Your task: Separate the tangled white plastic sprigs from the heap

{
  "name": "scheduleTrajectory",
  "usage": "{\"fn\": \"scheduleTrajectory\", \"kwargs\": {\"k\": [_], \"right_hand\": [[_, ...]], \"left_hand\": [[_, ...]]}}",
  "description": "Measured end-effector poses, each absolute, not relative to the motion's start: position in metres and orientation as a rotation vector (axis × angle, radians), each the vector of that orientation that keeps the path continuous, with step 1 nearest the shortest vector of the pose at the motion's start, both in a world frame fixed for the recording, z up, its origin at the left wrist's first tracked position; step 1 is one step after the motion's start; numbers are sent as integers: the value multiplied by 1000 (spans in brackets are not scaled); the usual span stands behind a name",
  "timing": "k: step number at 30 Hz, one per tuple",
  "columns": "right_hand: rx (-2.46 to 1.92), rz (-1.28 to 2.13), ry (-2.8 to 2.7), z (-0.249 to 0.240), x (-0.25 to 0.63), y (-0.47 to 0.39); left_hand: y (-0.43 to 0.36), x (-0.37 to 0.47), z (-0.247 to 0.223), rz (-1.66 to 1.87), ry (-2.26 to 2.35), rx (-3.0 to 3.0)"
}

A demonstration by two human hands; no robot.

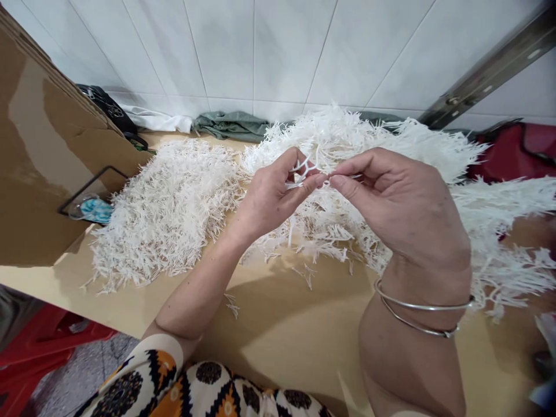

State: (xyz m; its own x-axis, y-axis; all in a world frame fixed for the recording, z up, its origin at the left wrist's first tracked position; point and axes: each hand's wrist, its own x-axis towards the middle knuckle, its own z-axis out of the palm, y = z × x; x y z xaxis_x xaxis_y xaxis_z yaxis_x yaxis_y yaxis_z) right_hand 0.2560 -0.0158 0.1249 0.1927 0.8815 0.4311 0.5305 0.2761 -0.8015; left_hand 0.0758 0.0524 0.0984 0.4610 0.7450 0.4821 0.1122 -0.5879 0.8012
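Between my two hands is a small white branched plastic sprig. My left hand pinches it with thumb and forefinger, and its thin prongs stick up past the fingers. Close beside it, the thumb and forefinger of my right hand are pinched together, with a thin white strand showing at the fingertips. Exactly how the strand joins the sprig is too small to tell. A large heap of white branched pieces lies under and behind both hands. To the left spreads another pile of white sprigs.
A cardboard box stands at the left edge of the wooden table. Green cloth and white cloth lie along the tiled wall. A dark red bag is at the right. A red stool stands below left.
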Motion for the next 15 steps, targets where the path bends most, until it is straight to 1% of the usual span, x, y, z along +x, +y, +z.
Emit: {"fn": "scheduleTrajectory", "kwargs": {"k": [4, 9, 12, 15], "right_hand": [[-1395, 294, -1435, 120, 252, -13], [-1382, 154, -1519, 121, 244, -12], [-1337, 143, -1484, 113, 241, -5], [-1279, 214, -1368, 96, 236, 9]], "left_hand": [[52, 80, 97, 1008, 687, 1911], [56, 79, 96, 948, 682, 1832], [59, 76, 95, 910, 699, 1855], [64, 74, 93, 892, 689, 1871]]}}
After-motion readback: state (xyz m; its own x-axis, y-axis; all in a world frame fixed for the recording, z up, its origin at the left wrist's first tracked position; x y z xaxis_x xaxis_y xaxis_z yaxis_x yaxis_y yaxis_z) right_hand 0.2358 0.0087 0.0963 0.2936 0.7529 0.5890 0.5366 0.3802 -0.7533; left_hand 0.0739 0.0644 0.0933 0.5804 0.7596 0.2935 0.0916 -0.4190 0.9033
